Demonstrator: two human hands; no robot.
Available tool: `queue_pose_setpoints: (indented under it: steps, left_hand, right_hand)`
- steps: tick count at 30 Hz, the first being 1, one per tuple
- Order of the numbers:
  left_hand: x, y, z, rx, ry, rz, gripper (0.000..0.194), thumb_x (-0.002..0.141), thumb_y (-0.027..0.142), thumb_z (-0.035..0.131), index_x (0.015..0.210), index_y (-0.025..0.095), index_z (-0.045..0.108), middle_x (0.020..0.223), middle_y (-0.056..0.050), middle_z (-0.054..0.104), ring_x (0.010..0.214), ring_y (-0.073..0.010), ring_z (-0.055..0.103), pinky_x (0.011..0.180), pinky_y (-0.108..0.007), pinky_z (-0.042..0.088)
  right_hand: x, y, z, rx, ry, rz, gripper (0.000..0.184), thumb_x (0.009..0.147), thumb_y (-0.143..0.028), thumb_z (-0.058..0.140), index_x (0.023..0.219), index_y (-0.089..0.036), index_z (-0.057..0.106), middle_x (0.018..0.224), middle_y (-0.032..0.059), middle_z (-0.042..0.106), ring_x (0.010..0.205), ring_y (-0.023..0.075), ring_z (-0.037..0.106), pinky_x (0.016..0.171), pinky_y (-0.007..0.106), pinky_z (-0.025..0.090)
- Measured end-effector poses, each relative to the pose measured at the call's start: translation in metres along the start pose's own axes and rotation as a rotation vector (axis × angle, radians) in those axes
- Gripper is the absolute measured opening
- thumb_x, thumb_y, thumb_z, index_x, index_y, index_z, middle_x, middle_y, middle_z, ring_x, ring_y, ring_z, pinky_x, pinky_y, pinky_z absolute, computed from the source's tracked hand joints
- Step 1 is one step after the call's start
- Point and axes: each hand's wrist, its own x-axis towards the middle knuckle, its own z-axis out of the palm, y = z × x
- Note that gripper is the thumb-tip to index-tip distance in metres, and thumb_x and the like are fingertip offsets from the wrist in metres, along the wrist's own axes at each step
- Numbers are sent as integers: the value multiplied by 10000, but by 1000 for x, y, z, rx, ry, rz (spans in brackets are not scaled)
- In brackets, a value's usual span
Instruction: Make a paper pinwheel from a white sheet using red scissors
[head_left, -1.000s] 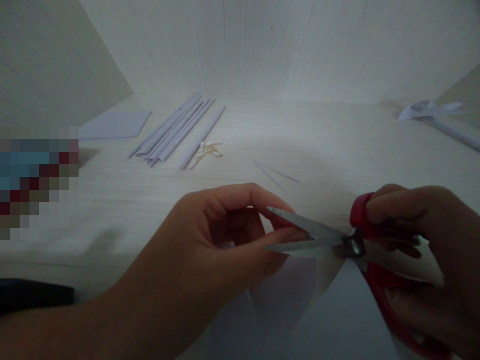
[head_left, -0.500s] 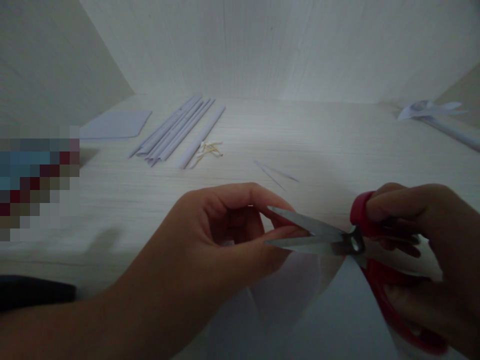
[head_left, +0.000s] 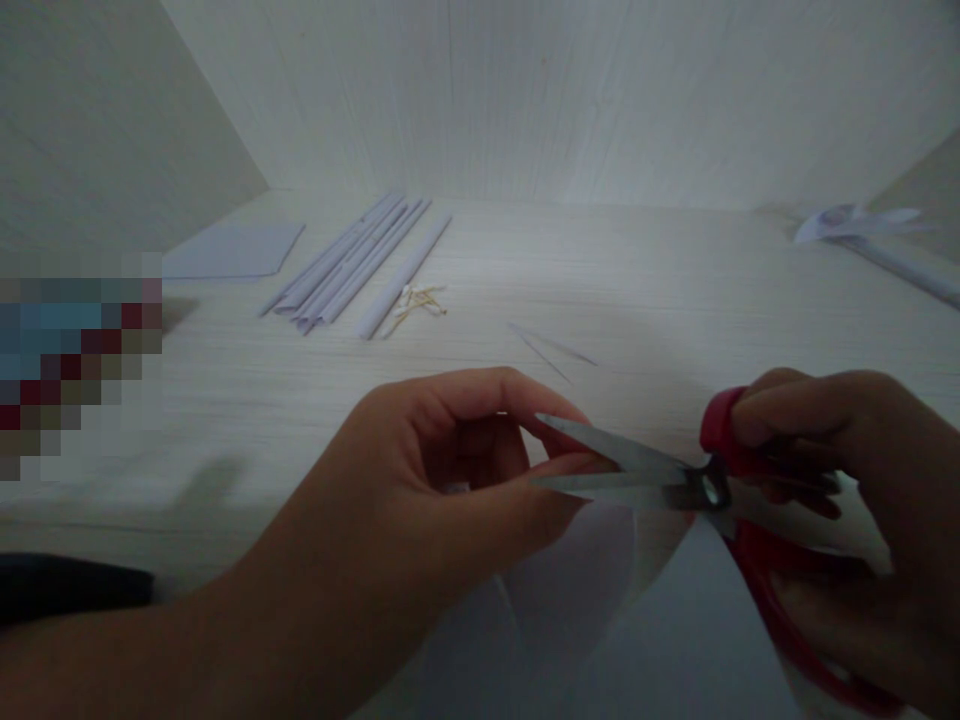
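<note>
My right hand (head_left: 862, 470) is closed around the red handles of a pair of scissors (head_left: 637, 490), whose blades stand partly apart and point left. The blades lie across the fingertips of my left hand (head_left: 450, 480). Thumb and forefinger of that hand are pinched together on a piece of white paper (head_left: 682, 620), most of which hangs below the hands and runs off the bottom of the view. What exactly lies between the blades is hidden by the fingers.
Beyond my hands lie several rolled paper tubes (head_left: 341, 265), a small pile of cotton swabs (head_left: 420, 300) and two thin paper strips (head_left: 551, 345). Flat paper (head_left: 232, 250) is at back left, a paper shape on a tube (head_left: 847, 225) at back right. A dark object (head_left: 71, 585) sits at lower left.
Almost nothing differs. Both hands and the scissors hold the same place, with the blades parted about as before; the hanging paper shifts very slightly.
</note>
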Motion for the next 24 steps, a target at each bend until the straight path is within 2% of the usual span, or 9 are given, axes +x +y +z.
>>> queue_pose_setpoints:
  steps: [5,11,14,19,24]
  left_hand:
    - [0,-1,1,2,9,-17,123,662,156,731,630,273,711,465,72,532,398,-71,449,345,-154,321]
    - [-1,-1,1,-6,-6,-11,126,664,140,737,627,257,706,486,70,542,423,-68,449,371,-153,333]
    - [-2,-1,0,-8,-1,-12,108,663,172,765,636,264,716,484,62,536,428,-73,442,370,-160,323]
    - [-2,1,1,-32,-14,-19,116,662,173,774,629,269,717,491,58,552,432,-80,450,373,-171,328]
    - [-1,0,3,-29,-13,-3,101,674,187,769,637,264,715,484,63,553,426,-74,446,369,-166,310]
  right_hand:
    - [0,-3,3,-58,9,277,417,621,-314,536,1023,-425,535,661,17,615,581,288,635,395,336,413]
    - [5,-7,1,-48,-4,297,368,653,-336,544,1012,-415,552,609,1,578,523,271,594,367,320,361]
    - [3,-7,-2,-30,-33,238,363,648,-274,534,989,-393,507,590,-28,569,419,229,541,330,298,337]
    - [4,-2,-7,23,-16,-26,347,621,-171,424,928,-329,393,585,-77,559,354,141,536,290,184,375]
    - [7,-2,-4,-17,28,-66,331,609,-191,404,923,-296,386,581,-81,527,340,114,519,297,153,387]
